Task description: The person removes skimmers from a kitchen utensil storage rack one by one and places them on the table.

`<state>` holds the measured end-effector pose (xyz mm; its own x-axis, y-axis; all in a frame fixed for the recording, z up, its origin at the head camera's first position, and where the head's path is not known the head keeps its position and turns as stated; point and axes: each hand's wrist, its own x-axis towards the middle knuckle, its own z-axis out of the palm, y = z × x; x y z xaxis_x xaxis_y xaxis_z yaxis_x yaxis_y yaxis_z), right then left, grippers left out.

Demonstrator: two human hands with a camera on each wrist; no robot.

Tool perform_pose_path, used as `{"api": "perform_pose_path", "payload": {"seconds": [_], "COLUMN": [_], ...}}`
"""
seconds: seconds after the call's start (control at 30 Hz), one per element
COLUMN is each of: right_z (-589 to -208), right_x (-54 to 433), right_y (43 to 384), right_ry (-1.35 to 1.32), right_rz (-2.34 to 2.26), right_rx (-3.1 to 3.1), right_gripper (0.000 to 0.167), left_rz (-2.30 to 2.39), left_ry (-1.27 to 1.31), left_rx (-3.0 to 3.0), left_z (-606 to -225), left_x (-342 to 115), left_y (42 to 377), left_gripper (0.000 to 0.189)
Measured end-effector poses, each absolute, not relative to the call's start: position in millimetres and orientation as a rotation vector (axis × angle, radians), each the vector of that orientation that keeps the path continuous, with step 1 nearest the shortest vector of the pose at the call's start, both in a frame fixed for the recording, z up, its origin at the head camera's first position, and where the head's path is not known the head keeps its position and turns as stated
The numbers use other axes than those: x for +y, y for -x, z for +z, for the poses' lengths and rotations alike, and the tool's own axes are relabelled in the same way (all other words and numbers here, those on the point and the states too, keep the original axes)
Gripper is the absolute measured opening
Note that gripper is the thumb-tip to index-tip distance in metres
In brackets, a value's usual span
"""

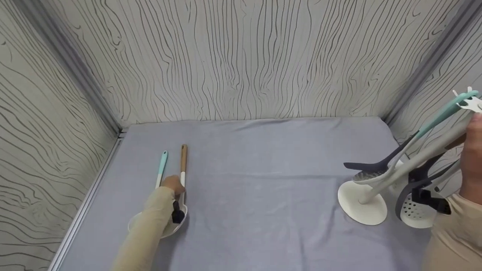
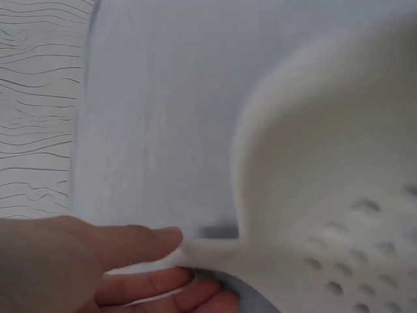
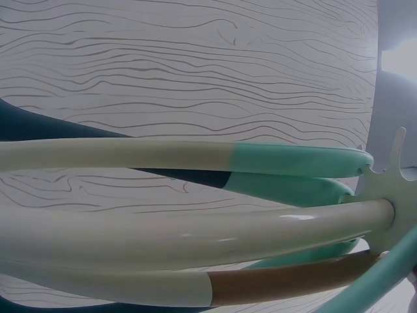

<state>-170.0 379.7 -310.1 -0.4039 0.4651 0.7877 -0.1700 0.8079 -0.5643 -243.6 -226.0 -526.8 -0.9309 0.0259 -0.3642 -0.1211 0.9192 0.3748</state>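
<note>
One strainer lies pinched by its stem in the left hand, bowl back by the sleeve, brown handle running out beyond, while the right hand (how far closed cannot be told) is nearer the rack, well off rightward.

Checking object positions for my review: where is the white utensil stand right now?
In the head view, on the right side: the white utensil stand tilts over the grey cloth, its top at the right hand.
</note>
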Motion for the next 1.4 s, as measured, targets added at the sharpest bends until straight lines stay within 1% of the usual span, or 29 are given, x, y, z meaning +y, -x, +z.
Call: {"api": "perform_pose_path", "payload": {"seconds": [0.07,0.13,0.23,0.4,0.63,0.83,1.0,1.13,1.23,1.33,1.4], "right_z": [-309,-308,-308,-309,-311,-309,-309,-309,-309,-308,-307], "right_x": [380,381,381,381,380,380,379,379,380,380,379], "right_y": [170,169,169,170,168,169,169,168,169,169,169], "right_ry": [0.230,0.259,0.280,0.245,0.295,0.281,0.221,0.254,0.261,0.233,0.217], "right_rz": [0.709,0.710,0.709,0.735,0.775,0.808,0.790,0.791,0.760,0.729,0.734], "right_rx": [-1.859,-1.868,-1.869,-1.858,-1.879,-1.855,-1.822,-1.823,-1.821,-1.817,-1.812], "right_gripper": [0.034,0.033,0.032,0.025,0.029,0.018,0.016,0.016,0.015,0.013,0.014], "left_rz": [0.545,0.535,0.554,0.605,0.599,0.615,0.613,0.604,0.637,0.673,0.693], "left_ry": [0.105,0.148,0.187,0.230,0.173,0.125,0.166,0.176,0.177,0.177,0.183], "left_rx": [2.742,2.733,2.707,2.662,2.640,2.655,2.654,2.653,2.640,2.628,2.618], "left_z": [-537,-531,-519,-514,-515,-522,-521,-519,-517,-513,-508], "left_x": [-224,-216,-208,-204,-196,-195,-191,-188,-189,-188,-186], "left_y": [249,248,242,236,237,240,239,239,239,236,233], "left_gripper": [0.021,0.020,0.024,0.027,0.024,0.022,0.019,0.016,0.019,0.025,0.029]}}
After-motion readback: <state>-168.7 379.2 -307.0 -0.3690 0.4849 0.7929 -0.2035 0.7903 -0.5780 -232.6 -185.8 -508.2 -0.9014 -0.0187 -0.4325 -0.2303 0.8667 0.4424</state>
